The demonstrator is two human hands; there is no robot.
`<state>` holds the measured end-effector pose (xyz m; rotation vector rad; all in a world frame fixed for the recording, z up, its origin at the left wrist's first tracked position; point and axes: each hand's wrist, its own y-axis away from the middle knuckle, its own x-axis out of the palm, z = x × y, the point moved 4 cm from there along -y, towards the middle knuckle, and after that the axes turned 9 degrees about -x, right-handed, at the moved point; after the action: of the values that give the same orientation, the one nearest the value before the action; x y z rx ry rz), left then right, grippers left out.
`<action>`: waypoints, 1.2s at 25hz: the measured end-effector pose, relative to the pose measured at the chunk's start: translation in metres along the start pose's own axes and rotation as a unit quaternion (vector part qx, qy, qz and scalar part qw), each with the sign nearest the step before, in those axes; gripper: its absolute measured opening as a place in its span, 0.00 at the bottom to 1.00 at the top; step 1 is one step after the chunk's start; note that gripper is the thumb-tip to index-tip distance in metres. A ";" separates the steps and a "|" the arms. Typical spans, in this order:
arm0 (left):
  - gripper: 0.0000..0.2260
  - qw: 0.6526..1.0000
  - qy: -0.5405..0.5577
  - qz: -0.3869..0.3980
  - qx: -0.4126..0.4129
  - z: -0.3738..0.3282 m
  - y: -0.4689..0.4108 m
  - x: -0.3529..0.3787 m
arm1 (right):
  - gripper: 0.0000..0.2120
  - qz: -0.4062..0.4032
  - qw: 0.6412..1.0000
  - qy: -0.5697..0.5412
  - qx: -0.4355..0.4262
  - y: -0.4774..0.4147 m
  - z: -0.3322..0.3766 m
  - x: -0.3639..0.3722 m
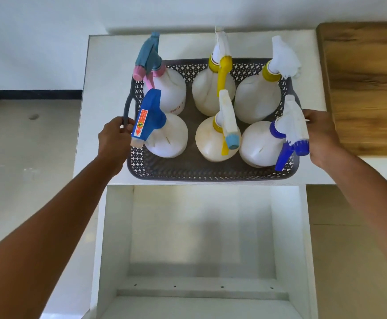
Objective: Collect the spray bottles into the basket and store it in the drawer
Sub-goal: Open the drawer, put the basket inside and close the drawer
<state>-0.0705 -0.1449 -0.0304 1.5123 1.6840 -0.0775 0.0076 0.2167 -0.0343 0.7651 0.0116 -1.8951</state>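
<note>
Both-handed: left hand (114, 139) grips basket (187, 168) handle, right hand (321, 134) clasps opposite rim; six bottles (167, 137) upright inside, drawer (201, 238) open below.

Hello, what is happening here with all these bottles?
A person grips a grey basket at both ends: the left hand on its handle, the right hand at the opposite rim. Six spray bottles stand upright inside it. The basket rests on a white counter, above an open white drawer.
</note>
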 end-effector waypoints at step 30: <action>0.09 0.986 -0.002 0.052 -0.160 0.252 0.166 0.012 | 0.09 -0.025 0.987 -0.004 0.158 0.245 -0.189 0.030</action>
<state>0.2043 -0.2311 -0.1202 1.3516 1.5272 0.2359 0.2974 0.1450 -0.1205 0.9768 -0.2827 -1.9716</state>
